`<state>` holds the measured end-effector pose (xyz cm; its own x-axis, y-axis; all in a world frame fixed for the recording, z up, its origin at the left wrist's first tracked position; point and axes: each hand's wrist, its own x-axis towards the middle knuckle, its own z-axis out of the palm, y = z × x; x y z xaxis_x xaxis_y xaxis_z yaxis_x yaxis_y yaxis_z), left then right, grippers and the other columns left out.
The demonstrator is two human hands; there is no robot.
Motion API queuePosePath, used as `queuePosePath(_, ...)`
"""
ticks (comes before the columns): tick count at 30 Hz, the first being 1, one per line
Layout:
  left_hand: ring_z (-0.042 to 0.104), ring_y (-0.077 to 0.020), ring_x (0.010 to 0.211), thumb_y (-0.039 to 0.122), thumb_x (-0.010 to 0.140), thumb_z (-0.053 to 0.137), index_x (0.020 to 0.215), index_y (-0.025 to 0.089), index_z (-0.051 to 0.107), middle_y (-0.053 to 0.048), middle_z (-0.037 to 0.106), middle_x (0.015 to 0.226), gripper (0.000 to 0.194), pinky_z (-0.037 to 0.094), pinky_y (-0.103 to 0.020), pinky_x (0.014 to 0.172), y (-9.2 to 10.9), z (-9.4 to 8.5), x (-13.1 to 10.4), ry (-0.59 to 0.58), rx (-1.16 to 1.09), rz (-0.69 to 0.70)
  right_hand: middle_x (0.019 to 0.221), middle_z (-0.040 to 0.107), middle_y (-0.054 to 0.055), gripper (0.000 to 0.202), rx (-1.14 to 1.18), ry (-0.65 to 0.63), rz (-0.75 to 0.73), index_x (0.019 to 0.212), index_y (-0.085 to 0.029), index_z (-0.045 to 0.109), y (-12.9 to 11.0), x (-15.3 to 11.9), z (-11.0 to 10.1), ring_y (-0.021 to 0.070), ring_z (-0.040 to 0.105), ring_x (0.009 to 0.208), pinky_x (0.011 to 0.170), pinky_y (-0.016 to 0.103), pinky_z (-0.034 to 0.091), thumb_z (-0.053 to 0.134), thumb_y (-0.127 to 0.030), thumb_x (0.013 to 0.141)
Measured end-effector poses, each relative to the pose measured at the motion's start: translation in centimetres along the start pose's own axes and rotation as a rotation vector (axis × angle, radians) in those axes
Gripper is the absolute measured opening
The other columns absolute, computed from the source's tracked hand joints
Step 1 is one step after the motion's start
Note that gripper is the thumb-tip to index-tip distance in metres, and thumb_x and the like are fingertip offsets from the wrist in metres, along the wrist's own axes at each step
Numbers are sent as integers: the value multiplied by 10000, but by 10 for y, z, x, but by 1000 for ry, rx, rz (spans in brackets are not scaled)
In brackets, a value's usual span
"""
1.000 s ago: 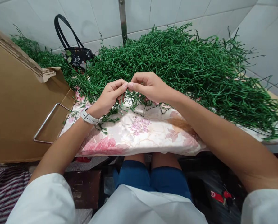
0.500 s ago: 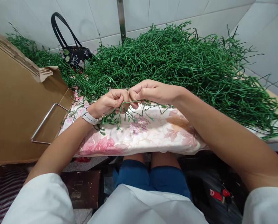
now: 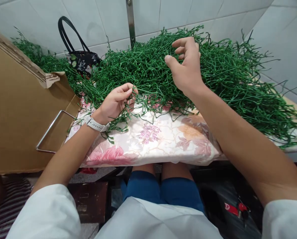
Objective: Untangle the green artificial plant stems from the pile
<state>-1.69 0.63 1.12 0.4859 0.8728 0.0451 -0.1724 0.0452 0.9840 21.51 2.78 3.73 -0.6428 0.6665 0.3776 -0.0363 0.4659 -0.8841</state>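
Observation:
A big heap of thin green artificial-looking stems (image 3: 148, 66) with small branched tips lies across the back of the table. Over its middle, my right hand (image 3: 186, 64) is raised with thumb and fingers apart and nothing between them. My left hand (image 3: 122, 99), with a white watch (image 3: 95, 124) on its wrist, pinches a green stem (image 3: 133, 91) between thumb and fingertips at the heap's front edge. More loose stems (image 3: 117, 126) hang or lie under that hand; which of them it holds I cannot tell.
A flowered cloth (image 3: 163, 146) covers the table. On the left stands an open cardboard box (image 3: 21, 109) with a metal wire handle (image 3: 50, 131). A black flowered handbag (image 3: 85, 61) sits against the tiled wall (image 3: 153, 16). Part of a person in striped clothing shows at lower left.
My hands were together on a stem at the front of the heap. The right has let go and moved up and right over the heap; the left has shifted slightly up and left.

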Motion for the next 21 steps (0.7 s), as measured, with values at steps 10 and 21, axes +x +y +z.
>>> queuePosePath(10,481,-50,507,482,647,968,752,154,613,52,536,605,495,420,-187,463,-2,5,-1,-7,151,38,757,533,-25,428,-317,20,-86,918,-172,570,30,-3,32,103,420,689,626,235,328,656,-580,1012)
queuePosePath(21,518,-81,507,583,725,887,688,153,620,4,578,616,507,413,-213,483,0,-5,-8,-298,280,-7,624,350,-80,479,58,-400,-75,786,-143,578,10,-7,25,45,271,573,533,215,239,641,-544,1041)
